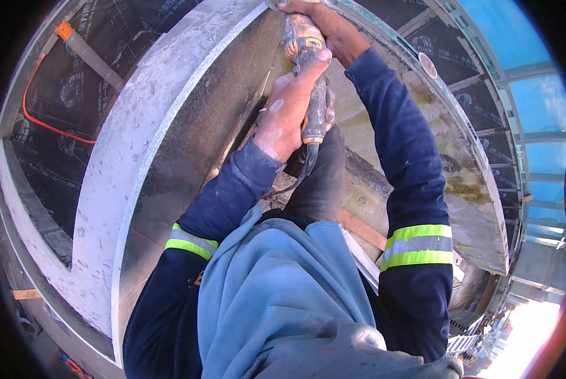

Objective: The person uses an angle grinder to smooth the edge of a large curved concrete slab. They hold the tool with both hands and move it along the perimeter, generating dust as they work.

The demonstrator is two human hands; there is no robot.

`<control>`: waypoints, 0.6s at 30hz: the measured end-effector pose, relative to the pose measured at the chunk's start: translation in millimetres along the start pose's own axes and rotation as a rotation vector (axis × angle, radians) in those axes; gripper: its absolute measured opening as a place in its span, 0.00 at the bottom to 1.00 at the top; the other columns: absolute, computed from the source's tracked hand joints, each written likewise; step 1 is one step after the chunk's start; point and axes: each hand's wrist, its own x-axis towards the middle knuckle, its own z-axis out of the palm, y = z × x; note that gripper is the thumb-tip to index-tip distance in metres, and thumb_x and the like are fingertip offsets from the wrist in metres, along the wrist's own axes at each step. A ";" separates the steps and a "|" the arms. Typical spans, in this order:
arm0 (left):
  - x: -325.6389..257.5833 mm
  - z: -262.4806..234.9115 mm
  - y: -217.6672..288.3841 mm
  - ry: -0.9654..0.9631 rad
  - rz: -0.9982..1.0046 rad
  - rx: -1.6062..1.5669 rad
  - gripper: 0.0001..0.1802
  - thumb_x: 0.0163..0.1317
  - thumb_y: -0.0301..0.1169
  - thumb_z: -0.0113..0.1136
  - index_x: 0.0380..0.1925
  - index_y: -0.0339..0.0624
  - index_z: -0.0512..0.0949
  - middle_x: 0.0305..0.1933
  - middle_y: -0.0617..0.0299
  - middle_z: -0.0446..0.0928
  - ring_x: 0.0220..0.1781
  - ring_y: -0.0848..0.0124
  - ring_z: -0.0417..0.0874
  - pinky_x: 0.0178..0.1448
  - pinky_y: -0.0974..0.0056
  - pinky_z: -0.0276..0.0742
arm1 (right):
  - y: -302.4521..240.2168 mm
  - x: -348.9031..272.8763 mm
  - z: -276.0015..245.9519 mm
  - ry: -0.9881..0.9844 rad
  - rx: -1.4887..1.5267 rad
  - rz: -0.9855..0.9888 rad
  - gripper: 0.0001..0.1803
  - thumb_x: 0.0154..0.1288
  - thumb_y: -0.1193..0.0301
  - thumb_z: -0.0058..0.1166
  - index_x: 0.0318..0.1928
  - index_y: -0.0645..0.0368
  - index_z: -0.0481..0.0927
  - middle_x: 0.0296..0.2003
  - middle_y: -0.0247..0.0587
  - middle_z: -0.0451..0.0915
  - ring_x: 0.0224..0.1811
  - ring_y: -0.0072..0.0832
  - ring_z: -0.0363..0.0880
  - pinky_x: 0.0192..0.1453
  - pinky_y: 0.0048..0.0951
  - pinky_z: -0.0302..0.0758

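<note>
Power tool (308, 69) in both raised hands

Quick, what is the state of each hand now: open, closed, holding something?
Left hand: closed around the rear handle of the orange power tool.
Right hand: closed on the front part of the same tool.

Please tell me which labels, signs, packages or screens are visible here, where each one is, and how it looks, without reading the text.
Printed black sheeting: upper left behind the grey beam, black with faint pale repeated markings.
Printed black sheeting panels: upper right between frame bars, same black with pale markings.
Label on the power tool: small yellow and black patch between the left hand and right hand.
No packages or screens.
</note>
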 end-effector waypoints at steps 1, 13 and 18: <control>-2.9 1.7 0.8 0.012 -0.022 0.005 0.28 0.67 0.54 0.69 0.43 0.39 0.74 0.26 0.61 0.76 0.19 0.73 0.77 0.23 0.65 0.75 | 0.8 1.7 -1.8 0.003 0.000 -0.013 0.16 0.63 0.66 0.65 0.47 0.62 0.80 0.30 0.40 0.83 0.24 0.32 0.84 0.29 0.35 0.84; -3.4 1.5 0.1 0.021 -0.004 -0.031 0.26 0.65 0.53 0.71 0.40 0.42 0.75 0.21 0.60 0.76 0.15 0.71 0.77 0.20 0.65 0.76 | 3.0 3.2 -6.2 -0.059 -0.015 -0.031 0.13 0.65 0.66 0.64 0.44 0.60 0.79 0.28 0.39 0.82 0.23 0.31 0.83 0.28 0.35 0.84; -8.3 0.5 -2.8 0.034 -0.027 -0.024 0.26 0.65 0.53 0.71 0.41 0.42 0.75 0.22 0.59 0.76 0.15 0.71 0.77 0.21 0.66 0.76 | 5.7 -2.9 -7.8 -0.043 -0.065 -0.020 0.19 0.63 0.63 0.69 0.45 0.63 0.79 0.30 0.42 0.84 0.23 0.31 0.85 0.30 0.35 0.88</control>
